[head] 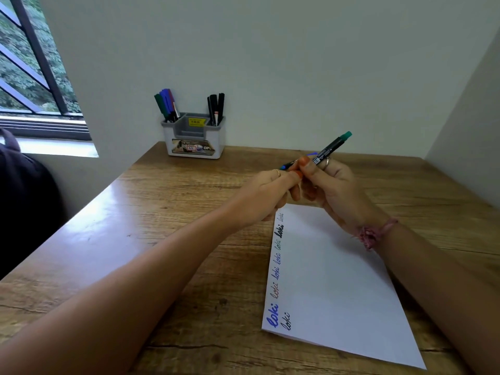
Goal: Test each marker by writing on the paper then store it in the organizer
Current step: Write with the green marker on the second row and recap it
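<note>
Above the paper's far end, my right hand [332, 185] grips a black marker with a green end [331, 146], which tilts up to the right. My left hand [266, 192] pinches the marker's lower end, and my fingers hide whether it is capped. A bit of blue [284, 167] shows just behind my fingers; I cannot tell if it is another marker. The white paper [335, 280] carries the word "loki" several times down its left edge. The grey organizer [193, 139] stands at the back against the wall, with coloured markers [166, 104] in its left slot and black ones [216, 106] in its right.
A wooden desk [162, 212] fills a corner, with walls behind and to the right. A window [29, 63] and its sill lie at the left, and a dark bag or chair [24, 198] stands beside the desk's left edge.
</note>
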`<control>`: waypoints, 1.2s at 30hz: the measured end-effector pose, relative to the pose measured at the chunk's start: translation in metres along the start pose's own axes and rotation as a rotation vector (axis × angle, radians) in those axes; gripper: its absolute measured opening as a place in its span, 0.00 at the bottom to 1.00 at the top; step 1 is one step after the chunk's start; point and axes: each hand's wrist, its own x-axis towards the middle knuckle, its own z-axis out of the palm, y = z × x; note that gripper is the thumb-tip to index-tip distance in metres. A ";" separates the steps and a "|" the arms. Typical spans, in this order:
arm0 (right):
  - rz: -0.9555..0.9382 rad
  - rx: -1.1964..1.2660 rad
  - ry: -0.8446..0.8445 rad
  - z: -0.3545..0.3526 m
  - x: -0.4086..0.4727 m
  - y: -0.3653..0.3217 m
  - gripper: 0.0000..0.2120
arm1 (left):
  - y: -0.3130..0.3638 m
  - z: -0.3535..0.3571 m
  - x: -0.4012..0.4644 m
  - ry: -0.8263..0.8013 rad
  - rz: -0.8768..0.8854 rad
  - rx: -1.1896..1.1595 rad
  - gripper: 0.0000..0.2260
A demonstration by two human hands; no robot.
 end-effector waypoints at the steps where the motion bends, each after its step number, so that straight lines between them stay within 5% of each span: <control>1: -0.015 0.007 -0.003 -0.001 0.001 0.000 0.18 | 0.001 0.000 0.000 -0.014 0.008 -0.005 0.17; 19: -0.025 0.040 -0.061 -0.003 -0.003 -0.013 0.15 | 0.001 0.007 -0.002 0.020 -0.013 -0.035 0.22; 25: -0.032 0.001 -0.027 -0.009 -0.003 -0.014 0.12 | -0.006 0.005 -0.001 -0.189 -0.144 -0.181 0.24; 31: 0.099 0.187 0.197 -0.021 0.002 -0.008 0.10 | -0.015 -0.024 0.005 -0.225 -0.104 0.411 0.27; 36: 0.195 0.216 0.163 -0.021 0.000 -0.004 0.11 | -0.015 -0.032 0.005 -0.319 -0.131 0.685 0.40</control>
